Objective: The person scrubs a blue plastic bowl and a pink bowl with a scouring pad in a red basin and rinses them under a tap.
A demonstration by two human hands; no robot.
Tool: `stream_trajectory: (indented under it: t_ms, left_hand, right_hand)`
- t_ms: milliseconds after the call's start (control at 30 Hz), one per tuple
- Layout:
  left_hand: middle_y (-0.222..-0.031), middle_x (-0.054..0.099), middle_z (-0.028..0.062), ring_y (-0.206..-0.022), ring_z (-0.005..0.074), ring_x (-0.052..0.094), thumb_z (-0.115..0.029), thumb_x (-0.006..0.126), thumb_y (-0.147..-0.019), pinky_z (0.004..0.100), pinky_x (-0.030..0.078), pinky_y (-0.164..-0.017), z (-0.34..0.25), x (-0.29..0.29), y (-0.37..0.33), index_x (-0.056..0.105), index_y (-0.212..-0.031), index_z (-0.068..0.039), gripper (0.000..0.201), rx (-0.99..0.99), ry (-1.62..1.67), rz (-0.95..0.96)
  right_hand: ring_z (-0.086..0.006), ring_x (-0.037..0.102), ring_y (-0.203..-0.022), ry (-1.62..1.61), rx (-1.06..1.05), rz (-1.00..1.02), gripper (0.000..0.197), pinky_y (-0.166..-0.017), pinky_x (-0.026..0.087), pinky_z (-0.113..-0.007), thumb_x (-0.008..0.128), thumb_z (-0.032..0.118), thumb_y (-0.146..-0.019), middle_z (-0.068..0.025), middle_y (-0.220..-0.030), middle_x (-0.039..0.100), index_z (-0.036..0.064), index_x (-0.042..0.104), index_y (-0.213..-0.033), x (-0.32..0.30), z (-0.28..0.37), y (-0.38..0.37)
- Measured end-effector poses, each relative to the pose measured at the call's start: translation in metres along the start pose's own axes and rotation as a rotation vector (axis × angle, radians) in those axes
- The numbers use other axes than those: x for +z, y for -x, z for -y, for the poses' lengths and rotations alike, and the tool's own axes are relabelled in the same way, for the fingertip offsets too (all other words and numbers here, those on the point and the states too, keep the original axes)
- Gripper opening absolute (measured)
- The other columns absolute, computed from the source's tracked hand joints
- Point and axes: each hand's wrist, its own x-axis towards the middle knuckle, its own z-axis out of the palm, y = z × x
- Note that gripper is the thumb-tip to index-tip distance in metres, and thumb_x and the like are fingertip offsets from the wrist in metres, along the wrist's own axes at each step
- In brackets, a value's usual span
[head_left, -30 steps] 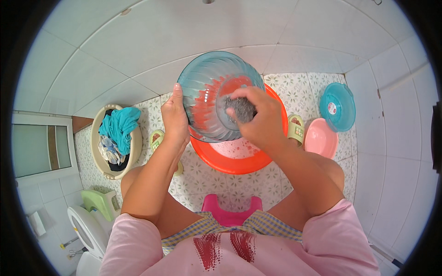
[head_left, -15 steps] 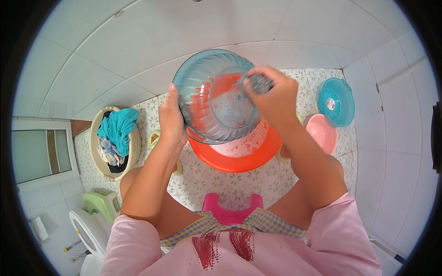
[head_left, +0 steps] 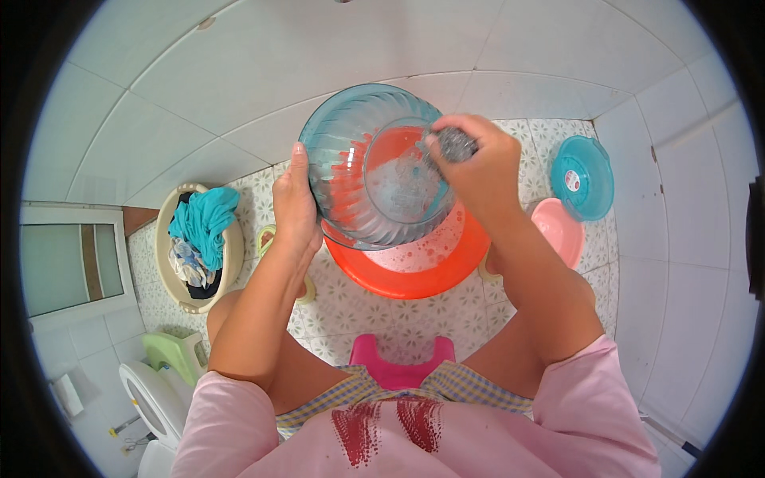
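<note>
My left hand [head_left: 295, 199] grips the left rim of a see-through bluish basin [head_left: 339, 135] with a swirled, ribbed side, held tilted in the air. In my right hand [head_left: 488, 163] is a grey steel wool scourer [head_left: 457, 145], pinched against the basin's right side, near its round base. Directly below, an orange basin [head_left: 406, 288] of sudsy water stands on the floor. Its far part shows only through the clear basin. The fingers of my left hand are mostly hidden behind the rim.
At left stands a cream laundry tub [head_left: 164, 255] with a teal cloth [head_left: 209, 227] and other clothes. Blue [head_left: 590, 191] and pink [head_left: 562, 231] basins sit at right by the wall. A pink stool [head_left: 402, 373] is between my legs; a toilet [head_left: 155, 398] is lower left.
My right hand and the scourer have shifted slightly to the right along the basin. The left hand keeps its grip, and the basin stays almost in place.
</note>
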Motion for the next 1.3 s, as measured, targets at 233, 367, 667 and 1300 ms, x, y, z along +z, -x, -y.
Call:
stream_trajectory:
  t_ms: [233, 367, 667, 1300]
  left_hand:
    - [-0.107, 0.062, 0.0093, -0.095, 0.0176, 0.059, -0.045, 0.049, -0.096, 0.0339, 0.049, -0.085, 0.0, 0.001, 0.002, 0.058, -0.11, 0.0, 0.047, -0.02, 0.013, -0.013]
    - [-0.106, 0.062, 0.01, -0.093, 0.0168, 0.06, -0.045, 0.048, -0.097, 0.033, 0.05, -0.084, 0.0, 0.005, 0.002, 0.057, -0.111, 0.001, 0.049, -0.012, 0.005, -0.025]
    - [-0.102, 0.063, 0.011, -0.089, 0.0163, 0.062, -0.046, 0.047, -0.097, 0.0319, 0.052, -0.081, -0.003, 0.003, 0.002, 0.055, -0.11, 0.002, 0.051, -0.032, 0.02, -0.038]
    - [-0.098, 0.064, 0.01, -0.086, 0.0155, 0.061, -0.048, 0.046, -0.096, 0.0315, 0.052, -0.078, -0.011, 0.002, 0.002, 0.059, -0.104, 0.001, 0.051, -0.01, 0.037, -0.085]
  right_hand:
    - [-0.0303, 0.061, -0.078, 0.021, -0.073, 0.072, 0.017, -0.067, 0.049, -0.036, 0.071, 0.005, -0.07, -0.0108, -0.082, 0.063, 0.0086, 0.065, -0.086, 0.003, 0.008, 0.008]
    - [-0.0304, 0.062, -0.075, -0.021, -0.095, 0.096, 0.015, -0.064, 0.05, -0.037, 0.072, 0.007, -0.071, -0.0118, -0.082, 0.063, 0.0084, 0.065, -0.085, 0.007, 0.017, 0.017]
    - [-0.0293, 0.061, -0.076, -0.012, -0.133, 0.087, 0.019, -0.066, 0.049, -0.036, 0.073, 0.005, -0.07, -0.0094, -0.081, 0.061, 0.0099, 0.064, -0.087, 0.006, 0.016, 0.019]
    - [-0.0253, 0.061, -0.072, 0.223, -0.245, 0.441, 0.06, -0.062, 0.05, -0.035, 0.072, 0.012, -0.065, -0.0049, -0.082, 0.061, 0.0187, 0.059, -0.123, -0.026, 0.017, 0.011]
